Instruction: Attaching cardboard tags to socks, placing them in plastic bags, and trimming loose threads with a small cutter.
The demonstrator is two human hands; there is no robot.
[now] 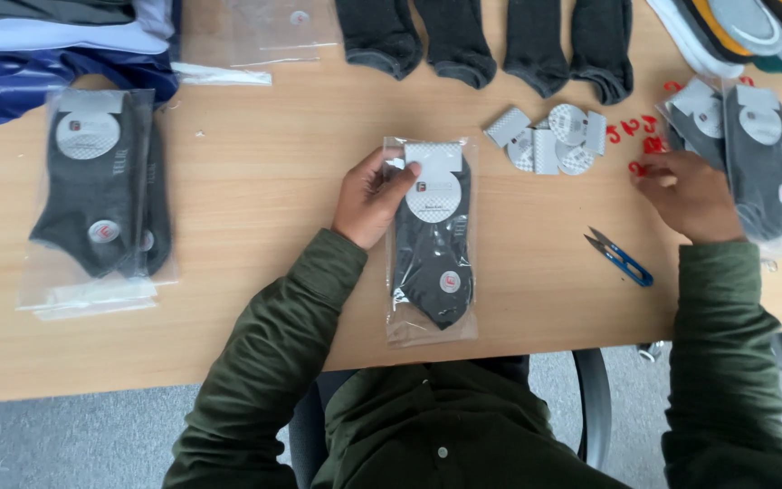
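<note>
A clear plastic bag with a black sock (433, 244) lies on the wooden table (264, 181) in front of me. My left hand (371, 197) grips its top left corner, thumb on the grey paper label. My right hand (688, 195) rests fingers-down on the table at the right, touching small red plastic hooks (637, 136). It lies right next to a stack of bagged grey socks (753, 163). Whether it holds a hook I cannot tell.
Bagged black socks (97, 199) lie at the left. Loose dark socks (481, 41) line the far edge. A pile of grey paper labels (554, 140) sits mid-right, blue thread snips (622, 258) nearer me. Empty clear bags (264, 32) lie far left.
</note>
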